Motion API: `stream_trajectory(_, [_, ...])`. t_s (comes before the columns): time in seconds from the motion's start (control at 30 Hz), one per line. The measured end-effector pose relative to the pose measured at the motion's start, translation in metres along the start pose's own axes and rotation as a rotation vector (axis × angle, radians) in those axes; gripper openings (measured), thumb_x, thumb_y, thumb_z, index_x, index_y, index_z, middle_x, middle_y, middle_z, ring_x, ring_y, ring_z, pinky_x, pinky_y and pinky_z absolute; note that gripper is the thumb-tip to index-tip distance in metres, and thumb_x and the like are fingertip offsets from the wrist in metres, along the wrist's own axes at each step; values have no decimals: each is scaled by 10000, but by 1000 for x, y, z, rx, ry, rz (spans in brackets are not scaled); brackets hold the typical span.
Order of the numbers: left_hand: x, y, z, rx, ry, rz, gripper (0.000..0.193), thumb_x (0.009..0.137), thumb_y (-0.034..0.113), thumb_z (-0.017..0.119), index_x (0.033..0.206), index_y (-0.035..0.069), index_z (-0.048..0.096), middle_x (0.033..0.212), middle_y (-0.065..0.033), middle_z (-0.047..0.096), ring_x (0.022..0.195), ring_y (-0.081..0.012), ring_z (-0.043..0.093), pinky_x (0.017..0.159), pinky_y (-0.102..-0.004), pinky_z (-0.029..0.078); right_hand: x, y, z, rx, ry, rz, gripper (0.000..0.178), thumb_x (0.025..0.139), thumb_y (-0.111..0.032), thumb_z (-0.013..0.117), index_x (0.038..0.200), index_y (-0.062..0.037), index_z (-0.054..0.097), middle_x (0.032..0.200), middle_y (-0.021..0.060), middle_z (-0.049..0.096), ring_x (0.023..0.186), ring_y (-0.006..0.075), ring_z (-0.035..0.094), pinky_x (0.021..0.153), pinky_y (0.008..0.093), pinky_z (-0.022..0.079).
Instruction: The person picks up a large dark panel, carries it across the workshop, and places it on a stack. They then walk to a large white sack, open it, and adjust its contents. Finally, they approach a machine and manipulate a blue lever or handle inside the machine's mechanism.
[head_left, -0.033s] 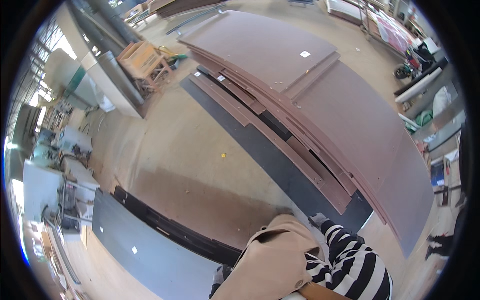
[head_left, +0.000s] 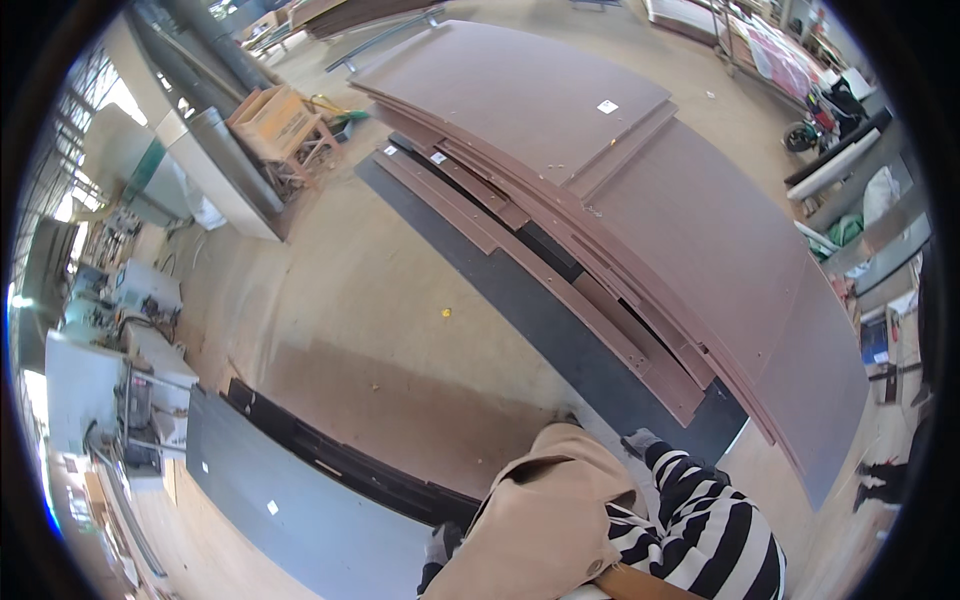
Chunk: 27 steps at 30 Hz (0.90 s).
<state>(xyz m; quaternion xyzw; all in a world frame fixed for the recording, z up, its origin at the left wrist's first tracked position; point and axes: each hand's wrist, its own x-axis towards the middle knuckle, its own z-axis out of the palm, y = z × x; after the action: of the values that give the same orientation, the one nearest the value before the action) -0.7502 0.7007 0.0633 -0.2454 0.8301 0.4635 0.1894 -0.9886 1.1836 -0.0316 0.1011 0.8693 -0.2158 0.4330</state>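
Note:
My left hand (head_left: 441, 543), in a grey glove, is closed at the near end of a long grey-blue panel (head_left: 330, 530). A white label lies on that panel. My gloved right hand (head_left: 639, 441) has its fingers curled, beside the near end of a black panel (head_left: 715, 425) that lies under the brown boards; whatever those fingers may hold is hidden. Past it rises a stack of large brown boards (head_left: 690, 210), with narrow brown strips (head_left: 560, 290) along its left side. My tan apron (head_left: 540, 500) covers part of the view between my arms.
Dark strips (head_left: 330, 460) run along the grey-blue panel's inner edge. A wooden crate (head_left: 272, 122) stands far left, near upright sheets (head_left: 215, 165). Machines (head_left: 140, 340) line the left side. A loaded cart (head_left: 770, 60) and a wheeled vehicle (head_left: 825, 115) are far right.
The view has shifted very slightly. The grey-blue panel by my left hand appears a little lower and farther right. My right hand stays in nearly the same place.

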Motion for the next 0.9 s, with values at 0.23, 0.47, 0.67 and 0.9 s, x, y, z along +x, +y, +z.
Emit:
stream_trajectory(0.23, [198, 116, -97, -667, 19, -319, 304, 855, 174, 605, 1078, -29, 569, 909, -108, 638, 812, -202, 627, 707, -291, 514, 52, -52, -6, 296, -78, 227, 364, 802, -356, 531, 679, -48, 681, 601, 105, 641, 509, 210, 623, 468, 356, 476])
stream_trajectory(0.47, [280, 89, -215, 571, 56, 361, 301, 813, 181, 595, 1098, 89, 580, 962, -85, 647, 852, -254, 629, 717, -347, 509, 166, -319, -129, -180, 206, -322, 428, 852, -413, 459, 898, -49, 680, 915, 238, 628, 906, 414, 584, 796, 471, 461])
stream_trajectory(0.67, [317, 58, -285, 259, -13, -84, 287, 816, 211, 591, 1075, 85, 588, 942, -83, 649, 840, -238, 630, 695, -344, 509, 243, -566, -193, 301, 158, -523, 336, 815, -339, 490, 878, -48, 645, 917, 223, 625, 870, 388, 595, 764, 446, 470])
stream_trajectory(0.9, [379, 28, -401, 145, 26, -244, 280, 821, 246, 586, 1047, 81, 597, 919, -80, 651, 825, -220, 631, 669, -341, 509, 289, -686, -171, 173, 9, -467, 370, 818, -358, 485, 870, -39, 663, 901, 215, 639, 893, 377, 600, 781, 434, 460])
